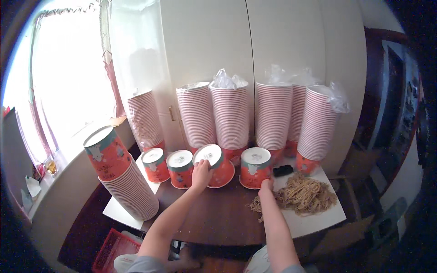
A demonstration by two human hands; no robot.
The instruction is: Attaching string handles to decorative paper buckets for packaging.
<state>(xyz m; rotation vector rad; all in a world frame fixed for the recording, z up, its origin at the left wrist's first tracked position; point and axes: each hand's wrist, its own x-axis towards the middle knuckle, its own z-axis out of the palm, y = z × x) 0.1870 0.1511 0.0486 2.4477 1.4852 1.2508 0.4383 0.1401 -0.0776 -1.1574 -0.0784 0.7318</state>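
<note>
My left hand [202, 175] grips the bottom edge of an upside-down orange paper tub [223, 174], which leans with its wide rim toward the lower right. My right hand [266, 185] is closed at the lower right rim of another upturned paper tub [251, 172]; its fingertips are partly hidden. Left of my left hand stand two more upturned tubs, a near one [180, 175] and a farther one [155, 168]. Beside my right hand lies a tangled heap of tan string [307, 195].
A tall leaning stack of nested tubs [129, 191] stands at the left. Along the white cabinet [209, 41] several plastic-wrapped tub stacks [230, 116] line the back. A small black object [283, 170] lies behind the string. Below the brown table [209, 223] sits a red basket [111, 250].
</note>
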